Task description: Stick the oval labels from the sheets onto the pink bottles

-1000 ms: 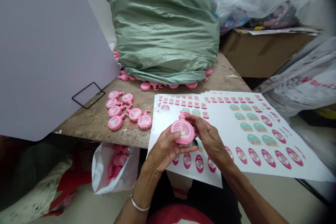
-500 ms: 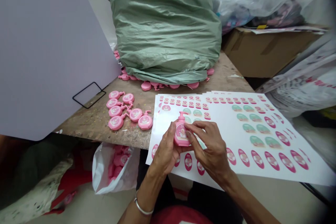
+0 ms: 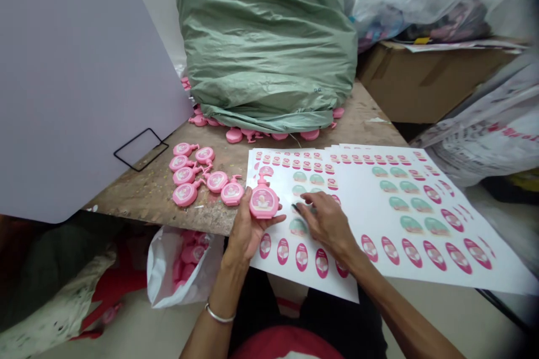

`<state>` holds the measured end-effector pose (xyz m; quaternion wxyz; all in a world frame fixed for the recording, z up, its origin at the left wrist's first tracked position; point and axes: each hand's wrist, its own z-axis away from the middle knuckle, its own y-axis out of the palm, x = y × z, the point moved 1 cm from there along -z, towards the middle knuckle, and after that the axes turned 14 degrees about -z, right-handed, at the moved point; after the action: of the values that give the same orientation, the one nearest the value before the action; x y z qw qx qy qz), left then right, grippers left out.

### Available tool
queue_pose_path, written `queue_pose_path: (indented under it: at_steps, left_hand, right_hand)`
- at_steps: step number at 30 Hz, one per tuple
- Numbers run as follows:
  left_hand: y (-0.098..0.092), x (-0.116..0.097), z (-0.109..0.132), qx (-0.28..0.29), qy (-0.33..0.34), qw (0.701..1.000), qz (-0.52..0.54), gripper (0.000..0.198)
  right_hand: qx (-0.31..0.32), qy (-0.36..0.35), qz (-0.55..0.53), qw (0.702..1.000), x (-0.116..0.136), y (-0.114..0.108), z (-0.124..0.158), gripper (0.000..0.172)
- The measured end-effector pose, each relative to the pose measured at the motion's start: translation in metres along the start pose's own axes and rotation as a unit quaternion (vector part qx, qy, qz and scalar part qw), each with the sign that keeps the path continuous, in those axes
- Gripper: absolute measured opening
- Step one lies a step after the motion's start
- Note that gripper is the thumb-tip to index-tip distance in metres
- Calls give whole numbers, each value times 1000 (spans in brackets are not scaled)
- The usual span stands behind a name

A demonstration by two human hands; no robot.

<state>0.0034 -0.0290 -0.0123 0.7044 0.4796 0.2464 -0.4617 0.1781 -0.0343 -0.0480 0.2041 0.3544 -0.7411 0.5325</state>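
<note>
There it was, the pink bottle (image 3: 264,203), in my left hand (image 3: 247,231), thumb along its left flank, fingers wrapped beneath and showing past its right side. Its long axis ran away from me: base toward my body, pump at the far end, label face turned up at me. And the right hand (image 3: 329,223)! It hovered just to the right of the bottle, apart from it, low over the label sheets (image 3: 354,202), thumb and forefinger drawn close together. A small dark patch showed at the fingertips; whether they pinched anything, I couldn't tell. Left hand on the bottle, then, right hand nearer the green labels (image 3: 297,228), one of them just below those fingertips, with a narrow strip of paper between the two hands.

Edges now! The sheets ran out past the table (image 3: 219,219) on my side, the row of pink oval labels (image 3: 301,258) close to the paper's near border. Off to the right, a broad band of plain white paper stretched beyond my knuckles. On the left, the finished-looking bottles (image 3: 185,194) crowded in, the closest one just beside my left thumb.
</note>
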Motion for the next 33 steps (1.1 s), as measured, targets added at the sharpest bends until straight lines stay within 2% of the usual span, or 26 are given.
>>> queue_pose_path:
  at_steps: [2,5,8,13,20,22,25,28,33]
  left_hand:
    - [-5,5,-6,-2,-9,1000,11,43]
    - [-7,16,-11,14,-43,998,33,43]
    - [-6,25,-14,23,-73,996,46,44]
    - [-2,31,-16,48,-78,995,35,49]
    - [-4,35,-16,76,-75,993,43,50]
    - [-5,36,-16,84,-74,993,48,52]
    - [-5,37,-17,89,-72,992,48,54]
    - [-5,39,-18,87,-74,992,48,54]
    - [-4,41,-20,100,-53,992,58,52]
  right_hand:
    - [31,-2,64,997,-7,16,3,12]
    - [18,-9,75,997,-6,24,6,13]
    - [15,8,-9,1000,0,10,4,14]
    - [29,35,-119,992,13,-19,-4,18]
    - [96,24,-172,980,20,-5,-8,19]
    - [84,7,-173,981,18,-3,-9,20]
    - [47,-31,-117,992,17,-5,-10,21]
    - [12,-73,-49,996,21,-6,-12,15]
    - [-32,-124,3,992,29,1,-12,8]
